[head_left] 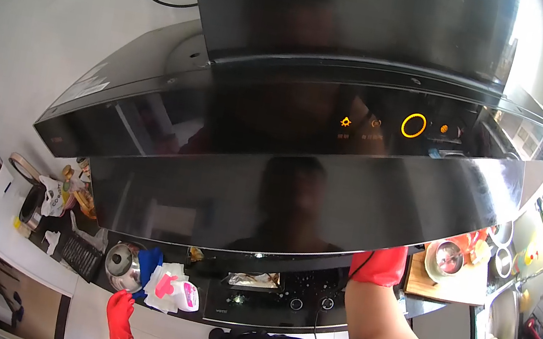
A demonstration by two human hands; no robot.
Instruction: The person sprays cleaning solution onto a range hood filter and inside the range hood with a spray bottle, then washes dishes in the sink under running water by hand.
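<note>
Above us spreads the dark range hood (pixel 307 211), over the black cooktop (pixel 284 308). Our red-gloved right hand (pixel 381 265) reaches behind the hood's lower edge, hiding its grip; our red-gloved left hand (pixel 121 305) is near the lidded pot (pixel 124 267), its grip too unclear to tell. Right of the pot lie a blue cloth (pixel 148 265) and a pink-and-white bottle (pixel 190 296).

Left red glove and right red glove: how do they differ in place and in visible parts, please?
The left glove is near the lidded pot; the right glove is at the lower edge of the range hood. The left glove shows fingers, while the right glove's are hidden by the hood. Both are red.
</note>
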